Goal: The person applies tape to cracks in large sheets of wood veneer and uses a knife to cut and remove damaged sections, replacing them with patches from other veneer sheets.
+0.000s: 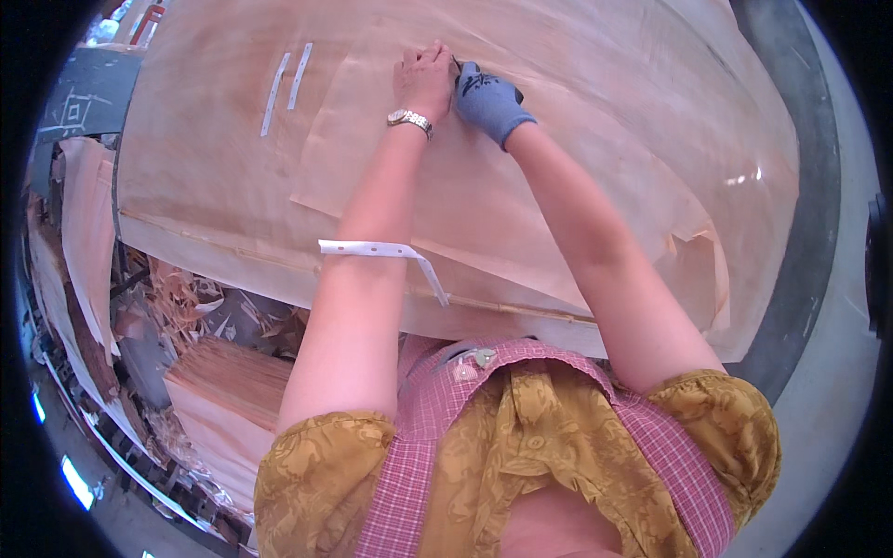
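From my remote station I see both of the wearer's hands near the far side of the work, just beside each other. The left hand is bare and lies palm down on the sheet, fingers extended. The right hand, in a blue-grey glove, is curled closed, pinching a slim dark tool; its kind is too small for me to tell. The sheet lies over further wide sheets beneath both forearms. A white perforated strip is draped across the left forearm, its end bent down beyond it. I note two more strips to the left, side by side. A watch circles the left wrist. Scraps lie at lower left.
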The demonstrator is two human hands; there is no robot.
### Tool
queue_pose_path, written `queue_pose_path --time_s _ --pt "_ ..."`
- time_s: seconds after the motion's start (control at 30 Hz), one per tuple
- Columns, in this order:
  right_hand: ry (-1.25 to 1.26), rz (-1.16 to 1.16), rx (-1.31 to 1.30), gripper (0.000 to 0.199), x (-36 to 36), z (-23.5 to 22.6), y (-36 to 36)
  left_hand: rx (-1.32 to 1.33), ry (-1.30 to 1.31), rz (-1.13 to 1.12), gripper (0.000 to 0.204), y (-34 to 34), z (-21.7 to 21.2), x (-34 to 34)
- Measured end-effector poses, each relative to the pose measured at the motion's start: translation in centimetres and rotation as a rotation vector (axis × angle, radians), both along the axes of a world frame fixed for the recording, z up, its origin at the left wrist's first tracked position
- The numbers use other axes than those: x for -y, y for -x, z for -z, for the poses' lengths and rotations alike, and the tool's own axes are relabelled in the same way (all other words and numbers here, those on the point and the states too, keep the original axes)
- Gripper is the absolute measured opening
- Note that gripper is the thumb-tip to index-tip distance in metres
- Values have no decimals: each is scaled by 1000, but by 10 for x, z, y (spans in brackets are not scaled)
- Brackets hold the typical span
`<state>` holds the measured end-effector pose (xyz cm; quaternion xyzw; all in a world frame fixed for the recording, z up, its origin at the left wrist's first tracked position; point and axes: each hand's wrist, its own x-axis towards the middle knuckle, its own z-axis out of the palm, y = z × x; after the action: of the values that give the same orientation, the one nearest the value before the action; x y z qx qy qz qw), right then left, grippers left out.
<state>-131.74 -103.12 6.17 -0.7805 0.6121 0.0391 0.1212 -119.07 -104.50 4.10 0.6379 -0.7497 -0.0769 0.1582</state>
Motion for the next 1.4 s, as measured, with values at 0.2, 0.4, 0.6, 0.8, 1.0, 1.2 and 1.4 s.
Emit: queue_pose_path --time_s 0.2,0.4,0.6,0.8,1.0,1.2,1.4 --pt "-73 22 -32 30 -81 10 11 68 -123 -30 53 9 2 4" --pt "-290 84 -163 33 -174 -11 36 119 -256 -18 91 18 -20 -4" --pt "-195 -14 -137 31 -205 -5 61 109 -81 30 88 75 0 -44" --pt "-311 -89 -73 32 -261 -22 126 116 -325 54 86 106 -39 -87" --pt "-298 -266 -61 24 -273 -47 208 280 -179 -20 73 138 -37 -100" --pt "-291 -299 -47 21 -278 -29 231 13 28 96 61 221 12 -161" --pt "-305 -413 -112 16 -279 -35 310 0 50 111 61 224 14 -165"
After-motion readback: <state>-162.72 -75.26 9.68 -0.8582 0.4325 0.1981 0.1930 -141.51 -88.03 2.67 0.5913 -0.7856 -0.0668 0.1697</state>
